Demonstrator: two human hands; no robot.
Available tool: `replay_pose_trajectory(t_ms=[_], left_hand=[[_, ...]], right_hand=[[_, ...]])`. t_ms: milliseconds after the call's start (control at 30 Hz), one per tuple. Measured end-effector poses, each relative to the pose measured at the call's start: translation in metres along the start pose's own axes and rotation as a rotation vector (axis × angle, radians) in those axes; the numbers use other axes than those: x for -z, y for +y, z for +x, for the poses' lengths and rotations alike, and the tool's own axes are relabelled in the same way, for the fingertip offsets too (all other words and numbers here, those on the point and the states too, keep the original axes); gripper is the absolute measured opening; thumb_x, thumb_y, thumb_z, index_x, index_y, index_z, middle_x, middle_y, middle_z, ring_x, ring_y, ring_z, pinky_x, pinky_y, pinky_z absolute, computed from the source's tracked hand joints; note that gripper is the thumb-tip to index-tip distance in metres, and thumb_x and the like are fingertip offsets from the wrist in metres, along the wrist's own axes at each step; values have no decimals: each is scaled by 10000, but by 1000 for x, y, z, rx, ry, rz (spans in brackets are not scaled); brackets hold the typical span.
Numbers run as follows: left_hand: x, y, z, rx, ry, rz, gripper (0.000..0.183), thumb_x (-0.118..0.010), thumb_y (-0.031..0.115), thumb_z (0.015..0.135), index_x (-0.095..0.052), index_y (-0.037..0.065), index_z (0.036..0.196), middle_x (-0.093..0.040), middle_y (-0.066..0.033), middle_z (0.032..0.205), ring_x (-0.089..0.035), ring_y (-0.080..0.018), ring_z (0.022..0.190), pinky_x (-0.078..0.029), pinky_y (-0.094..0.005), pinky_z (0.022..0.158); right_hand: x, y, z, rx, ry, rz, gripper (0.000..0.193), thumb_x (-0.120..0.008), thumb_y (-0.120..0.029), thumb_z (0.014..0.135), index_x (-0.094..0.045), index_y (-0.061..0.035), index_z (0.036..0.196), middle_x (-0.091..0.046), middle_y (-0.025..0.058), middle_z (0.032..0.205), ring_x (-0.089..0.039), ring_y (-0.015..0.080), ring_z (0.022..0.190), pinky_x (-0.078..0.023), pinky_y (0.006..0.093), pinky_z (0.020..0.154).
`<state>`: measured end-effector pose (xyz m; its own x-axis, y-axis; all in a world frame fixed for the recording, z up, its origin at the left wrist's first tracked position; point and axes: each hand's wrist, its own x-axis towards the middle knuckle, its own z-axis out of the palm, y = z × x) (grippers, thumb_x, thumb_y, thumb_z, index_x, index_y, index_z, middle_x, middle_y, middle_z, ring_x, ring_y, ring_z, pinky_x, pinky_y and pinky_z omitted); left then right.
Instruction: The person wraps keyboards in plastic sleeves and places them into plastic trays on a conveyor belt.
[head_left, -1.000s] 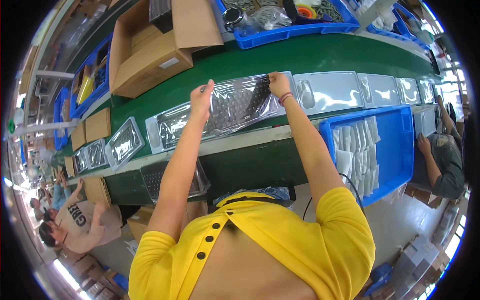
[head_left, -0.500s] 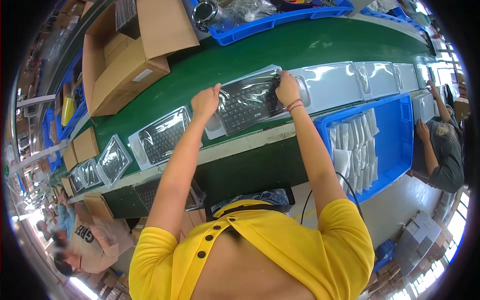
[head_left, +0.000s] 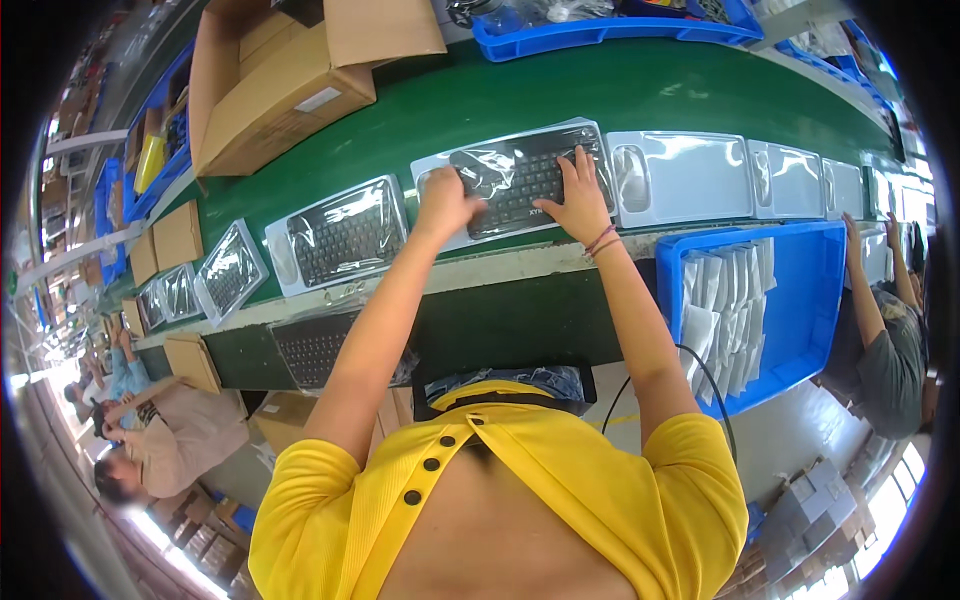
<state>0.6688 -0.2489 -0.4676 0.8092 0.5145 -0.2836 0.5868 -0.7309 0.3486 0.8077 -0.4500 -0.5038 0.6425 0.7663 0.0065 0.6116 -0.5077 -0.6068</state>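
Note:
In front of me a black keyboard (head_left: 525, 178) in shiny clear wrap lies in a pale grey plastic tray (head_left: 590, 131). My right hand (head_left: 583, 203) rests on the keyboard's right part, fingers spread and thumb out to the side. Over the keyboard's left end and the tray beside it is my left hand (head_left: 445, 208); its thumb stretches right, apart from the other fingers, which are partly hidden. Left of it sits another tray with a wrapped keyboard (head_left: 345, 232). On the right, the adjoining grey tray (head_left: 690, 180) has no keyboard in it.
An open cardboard box (head_left: 280, 110) stands at the back left of the green table (head_left: 450, 105). A blue bin (head_left: 790, 330) with white packets (head_left: 725, 310) is at the right. More trays line the edge. A co-worker (head_left: 880, 350) handles trays at far right.
The keyboard was gripped at both ends and tilted over the tray; now it lies in it. My right hand has opened flat on it, and my left hand has turned its thumb inward.

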Motion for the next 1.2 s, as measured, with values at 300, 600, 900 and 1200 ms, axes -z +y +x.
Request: replay_pose_trajectory(t_ms=[300,600,900,1200], left_hand=[[-9,-6,-37,-122,-27,256,1062,-851,421,556,-367,-37,1383,-205,-81,1543,-152,-341,1422,-134,-575,1120],[-26,-28,-61,-54,236,153,1005,-827,237,639,-261,-3,1434,-298,-162,1481,-284,-336,1372,-190,-631,1060],[53,-95,-244,79,898,-149,501,-661,31,687,-555,44,1176,-490,-127,1317,-466,-345,1196,-364,-496,968],[54,-217,-306,226,730,48,559,-701,177,778,-518,152,1305,-509,-72,1354,-423,-282,1288,-230,-503,1089]], right_hand=[[-6,-15,-3,-5,-98,-221,1068,-828,-461,608,-322,78,1379,-208,368,1441,-191,530,1348,-242,469,1121],[-19,-38,-4,60,-122,-258,980,-805,-434,666,-333,42,1381,-214,305,1473,-171,472,1373,-151,483,1153],[-83,-236,-54,659,-309,208,436,-687,-184,778,-571,20,1145,-612,202,1134,-566,376,1069,-440,416,940],[-131,-298,-58,457,-377,209,114,-648,-112,771,-647,-22,841,-648,151,872,-628,314,778,-494,390,696]])
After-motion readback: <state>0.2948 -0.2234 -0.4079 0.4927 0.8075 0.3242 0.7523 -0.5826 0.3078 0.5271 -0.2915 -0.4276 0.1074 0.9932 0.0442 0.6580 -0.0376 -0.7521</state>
